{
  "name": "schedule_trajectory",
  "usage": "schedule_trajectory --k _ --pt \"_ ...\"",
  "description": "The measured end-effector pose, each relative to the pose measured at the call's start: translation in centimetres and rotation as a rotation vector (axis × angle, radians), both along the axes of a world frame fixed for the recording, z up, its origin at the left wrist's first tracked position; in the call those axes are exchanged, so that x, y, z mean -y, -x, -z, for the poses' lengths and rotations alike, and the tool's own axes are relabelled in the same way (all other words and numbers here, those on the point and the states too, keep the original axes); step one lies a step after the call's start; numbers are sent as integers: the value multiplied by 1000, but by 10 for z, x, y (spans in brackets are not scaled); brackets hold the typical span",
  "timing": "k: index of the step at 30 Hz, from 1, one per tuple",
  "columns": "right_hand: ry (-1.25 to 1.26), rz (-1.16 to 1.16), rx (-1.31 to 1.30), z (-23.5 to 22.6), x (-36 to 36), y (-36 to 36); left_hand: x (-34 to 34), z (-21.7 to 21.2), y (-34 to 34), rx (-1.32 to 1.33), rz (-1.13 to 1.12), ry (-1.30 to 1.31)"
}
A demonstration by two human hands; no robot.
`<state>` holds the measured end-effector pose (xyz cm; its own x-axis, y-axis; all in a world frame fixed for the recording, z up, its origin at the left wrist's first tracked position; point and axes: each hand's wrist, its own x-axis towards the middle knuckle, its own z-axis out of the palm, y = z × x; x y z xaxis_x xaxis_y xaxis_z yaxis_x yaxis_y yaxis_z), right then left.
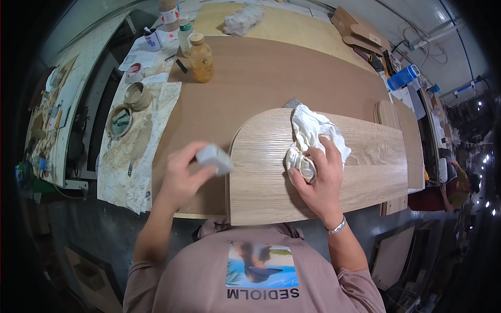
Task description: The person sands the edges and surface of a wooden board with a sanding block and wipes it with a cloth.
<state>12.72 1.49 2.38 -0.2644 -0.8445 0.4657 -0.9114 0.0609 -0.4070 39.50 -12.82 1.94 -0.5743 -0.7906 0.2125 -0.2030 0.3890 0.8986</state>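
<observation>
A wood-grain board (263, 175) with a rounded far-left corner lies in front of me on the brown work surface. My right hand (324, 190) presses down on a crumpled white cloth (317, 128) on the board, its fingers curled into the folds. Just beyond the board's left edge, my left hand (180, 177) grips a light grey block (215, 159) between thumb and fingers. The block looks like a sanding block, slightly blurred. Behind the cloth, a small grey piece (292, 103) shows past the board's far edge.
A jar of amber liquid (201, 60) stands at the far left, near a clear bottle (185, 36). Left of the board, a stained sheet (117, 161) carries open tins (138, 97). More boards (387, 115) lie under its right end. A blue bottle (403, 78) sits far right.
</observation>
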Motion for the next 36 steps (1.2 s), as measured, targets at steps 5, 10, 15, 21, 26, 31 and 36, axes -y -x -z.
schedule_trajectory --k 5,10,15,21,26,31,36 --pt "-27 -19 -26 -2 3 -5 -10 -3 -24 -53 5 -142" --pt "-40 -35 -37 -1 2 -9 29 0 28 -221 -96 -126" --pt "-43 -38 -26 -2 1 -8 -13 -3 -5 -21 -1 -69" --pt "-31 -66 -21 -2 1 -11 -36 -4 -35 -91 -56 -246" --pt "-48 -50 -16 1 0 -7 -32 0 -10 -199 -59 -299" --pt "-65 -82 32 -5 -2 -4 -88 1 -74 -40 97 -253" --pt "-123 -413 154 -43 10 -10 -62 -40 -30 -46 -101 14"
